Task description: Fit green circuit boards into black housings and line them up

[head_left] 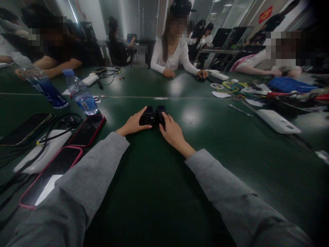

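Both arms in grey sleeves reach forward over the dark green table. My left hand is closed around a small, glossy black boxy object, thumb on the near side and fingers behind it. Just to its right, my right hand grips a second black boxy object, with fingers over its right side. The two objects stand side by side on the tabletop, a narrow gap between them. Their exact kind is too dark to make out.
On the left are water bottles, a red-edged phone, a pink-edged phone and a white power bank with cables. To the right lie a wrench, a white device and tangled cables. People sit opposite.
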{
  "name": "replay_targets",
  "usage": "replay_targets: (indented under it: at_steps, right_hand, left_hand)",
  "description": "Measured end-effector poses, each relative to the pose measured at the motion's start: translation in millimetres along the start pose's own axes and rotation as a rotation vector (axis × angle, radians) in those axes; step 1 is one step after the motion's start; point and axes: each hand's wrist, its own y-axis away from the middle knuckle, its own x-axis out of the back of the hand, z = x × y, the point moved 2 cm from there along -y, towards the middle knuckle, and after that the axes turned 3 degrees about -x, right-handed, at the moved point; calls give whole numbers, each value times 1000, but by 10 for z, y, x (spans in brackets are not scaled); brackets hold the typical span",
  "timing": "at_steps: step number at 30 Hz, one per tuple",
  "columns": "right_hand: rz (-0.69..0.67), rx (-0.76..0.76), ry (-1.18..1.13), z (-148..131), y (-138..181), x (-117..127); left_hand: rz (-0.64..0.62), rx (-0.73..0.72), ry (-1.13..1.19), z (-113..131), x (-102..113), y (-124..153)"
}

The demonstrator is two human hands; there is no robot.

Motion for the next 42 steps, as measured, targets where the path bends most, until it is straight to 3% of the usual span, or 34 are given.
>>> replay_targets:
  at_steps: [7, 22, 31, 42]
  right_hand:
    - [98, -101, -53, 69, -20, 40]
    - [46, -132, -149, 87, -18, 70]
    - [50, -128, -141, 78, -10, 75]
    - [52, -124, -133, 96, -13, 53]
  left_hand:
    - [-13, 5, -4, 6, 12, 2]
    - [-2, 20, -2, -16, -12, 1]
    - [58, -13, 355, -180, -16, -30]
    - [46, -13, 253, -116, 0, 2]
